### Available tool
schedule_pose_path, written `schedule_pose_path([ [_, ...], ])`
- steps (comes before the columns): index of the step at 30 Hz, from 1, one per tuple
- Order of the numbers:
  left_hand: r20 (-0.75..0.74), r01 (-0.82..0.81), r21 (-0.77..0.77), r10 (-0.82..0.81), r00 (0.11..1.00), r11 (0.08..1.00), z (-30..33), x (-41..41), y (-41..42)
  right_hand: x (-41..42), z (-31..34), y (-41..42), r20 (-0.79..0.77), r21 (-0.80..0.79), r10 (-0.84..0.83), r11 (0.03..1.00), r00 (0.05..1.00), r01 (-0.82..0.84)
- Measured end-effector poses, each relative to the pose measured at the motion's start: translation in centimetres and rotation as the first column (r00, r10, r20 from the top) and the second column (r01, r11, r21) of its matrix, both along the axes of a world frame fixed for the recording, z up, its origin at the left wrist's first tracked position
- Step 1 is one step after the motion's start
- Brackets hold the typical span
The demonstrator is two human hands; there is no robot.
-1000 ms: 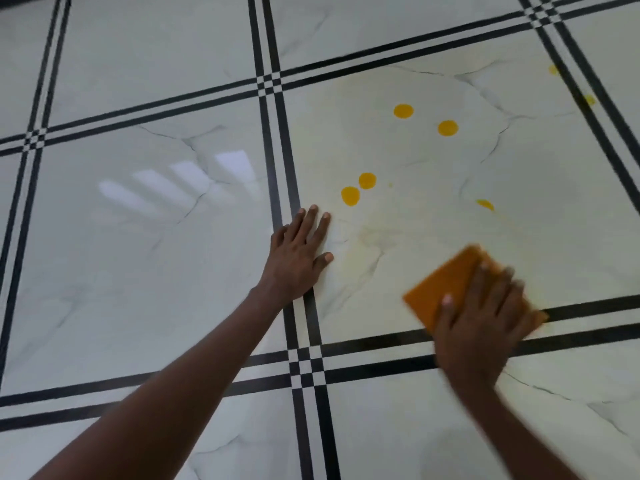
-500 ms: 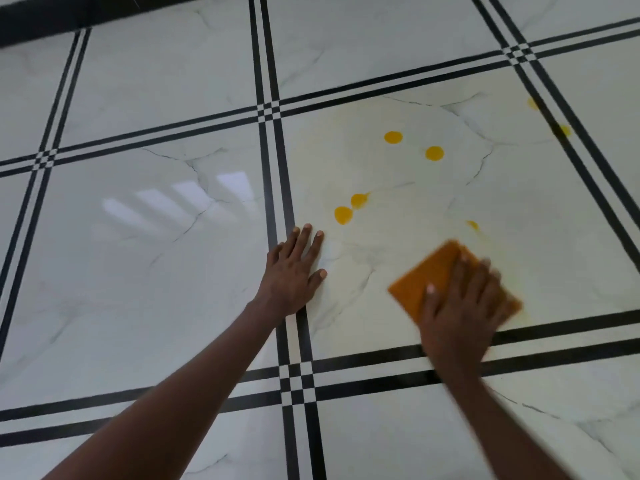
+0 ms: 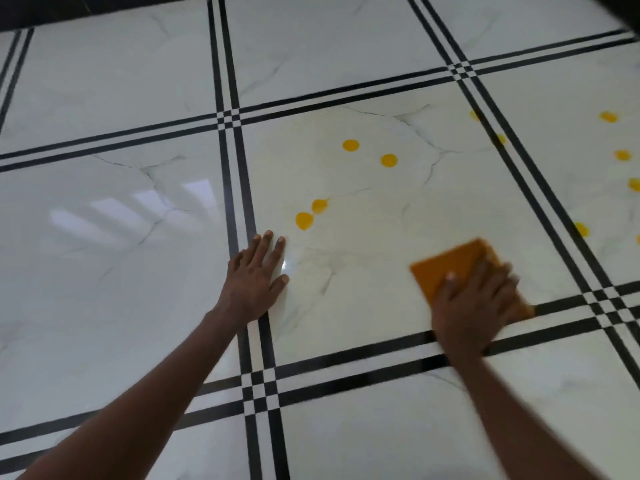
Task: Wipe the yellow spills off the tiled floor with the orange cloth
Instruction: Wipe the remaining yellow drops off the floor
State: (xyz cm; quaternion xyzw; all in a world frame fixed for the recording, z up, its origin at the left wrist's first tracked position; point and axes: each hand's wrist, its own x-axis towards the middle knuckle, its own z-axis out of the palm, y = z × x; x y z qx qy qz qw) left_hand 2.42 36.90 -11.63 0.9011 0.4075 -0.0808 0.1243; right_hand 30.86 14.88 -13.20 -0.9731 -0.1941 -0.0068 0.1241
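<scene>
While pressing the cloth (image 3: 446, 268) flat under the spread right hand (image 3: 474, 306) at the near right of the tile, left four spills (image 3: 304, 221) ahead unwiped, more further right. Braced left hand (image 3: 254, 278), fingers spread, on the floor (image 3: 104, 254).
</scene>
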Motion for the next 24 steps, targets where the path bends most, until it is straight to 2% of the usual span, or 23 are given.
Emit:
schedule_pose_path([
  [2, -0.023, -0.007, 0.003, 0.007, 1.0, 1.0, -0.1, 0.2, -0.4, -8.9, 0.7, -4.3, -0.054, -0.069, -0.02, 0.997, 0.998, 0.016],
  [5, -0.019, -0.021, 0.001, 0.021, 1.0, 1.0, -0.3, 0.3, -0.5, -17.9, 0.9, -3.6, -0.117, 0.017, 0.184, 0.983, 0.976, -0.183],
  [6, -0.012, -0.017, 0.001, 0.017, 1.0, 1.0, -0.3, 0.2, -0.2, -17.7, 1.1, -1.6, -0.116, 0.03, 0.286, 0.958, 0.951, -0.284],
  [8, -0.016, -0.007, -0.006, 0.006, 1.0, 1.0, -0.3, 0.0, 0.1, -13.6, 0.7, 3.4, -0.103, 0.001, 0.528, 0.847, 0.843, -0.531],
  [9, -0.02, -0.007, -0.005, 0.007, 1.0, 1.0, -0.2, -0.1, 0.2, -10.8, 0.4, 5.7, -0.086, -0.03, 0.592, 0.802, 0.801, -0.596],
  [11, -0.035, 0.002, 0.002, -0.002, 0.999, 1.0, -0.1, 0.0, 0.4, -5.0, -0.6, 8.2, -0.039, -0.069, 0.573, 0.816, 0.819, -0.574],
  [13, -0.039, 0.002, -0.004, -0.002, 0.999, 1.0, 0.2, 0.2, 0.4, -1.7, -1.0, 6.6, -0.022, -0.05, 0.384, 0.922, 0.923, -0.384],
  [14, -0.035, -0.001, -0.003, 0.001, 0.999, 1.0, 0.3, 0.2, 0.3, -1.9, -0.8, 4.6, -0.029, -0.01, 0.245, 0.969, 0.969, -0.245],
  [16, -0.043, -0.009, -0.012, 0.008, 0.999, 1.0, 0.4, 0.5, 0.1, -6.4, 0.3, 0.1, -0.074, -0.013, 0.016, 1.0, 0.997, -0.017],
  [17, -0.054, -0.014, -0.022, 0.013, 0.998, 1.0, 0.5, 0.6, -0.1, -10.2, 0.8, -1.8, -0.107, -0.048, -0.023, 0.999, 0.994, 0.018],
  [19, -0.06, -0.015, -0.028, 0.013, 0.998, 0.999, 0.4, 0.6, -0.3, -17.8, 1.3, -3.8, -0.179, -0.053, 0.07, 0.995, 0.981, -0.081],
  [21, -0.056, -0.009, -0.034, 0.007, 0.998, 0.999, 0.5, 0.2, 0.0, -21.7, 1.2, -3.1, -0.18, -0.019, 0.22, 0.974, 0.959, -0.227],
  [24, -0.059, 0.021, -0.052, -0.024, 0.998, 0.998, 0.9, -0.2, 0.8, -15.4, 0.3, 0.9, -0.109, -0.039, 0.506, 0.858, 0.856, -0.512],
])
